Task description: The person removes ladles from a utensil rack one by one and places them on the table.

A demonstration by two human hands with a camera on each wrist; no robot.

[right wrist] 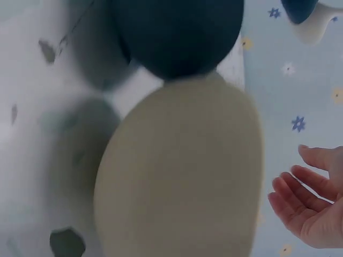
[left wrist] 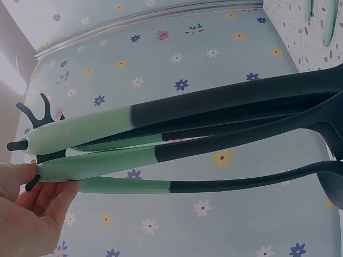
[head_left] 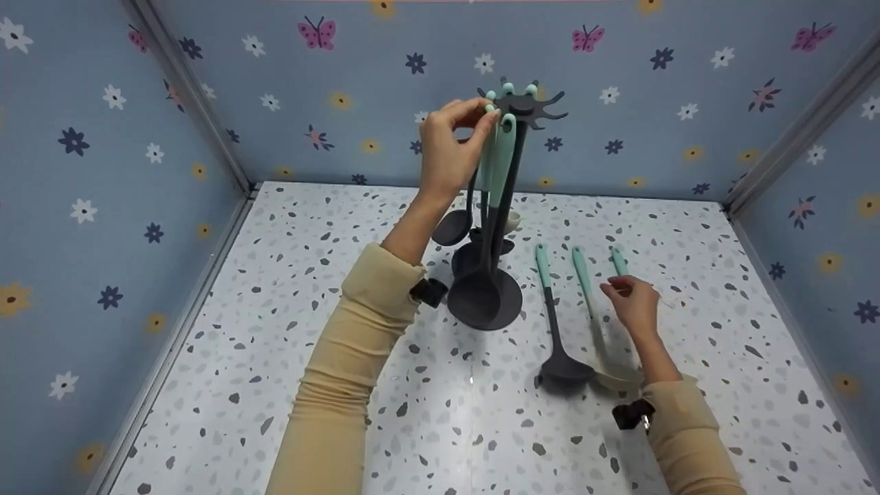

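My left hand (head_left: 450, 148) is raised at the top of a dark utensil stand (head_left: 520, 105). Its thumb and fingers pinch the end of a mint-green handle (left wrist: 96, 163) of a kitchen utensil; which head belongs to it I cannot tell. Other green-and-black utensils hang close beside it, one handle (left wrist: 80, 128) on a hook. A dark ladle bowl (head_left: 474, 299) hangs low at the front. My right hand (head_left: 632, 302), fingers loosely bent and holding nothing, hovers over a green handle (head_left: 619, 260). Nearby lie a cream ladle (right wrist: 182, 176) and a dark ladle (head_left: 565, 368).
The stand's round base (head_left: 510, 306) rests on a white speckled tabletop (head_left: 289, 385). Blue flowered panels (head_left: 385, 75) enclose the back and both sides. Another dark spoon-like head (head_left: 452, 228) hangs left of the stand, and a cream one (head_left: 513, 221) hangs behind it.
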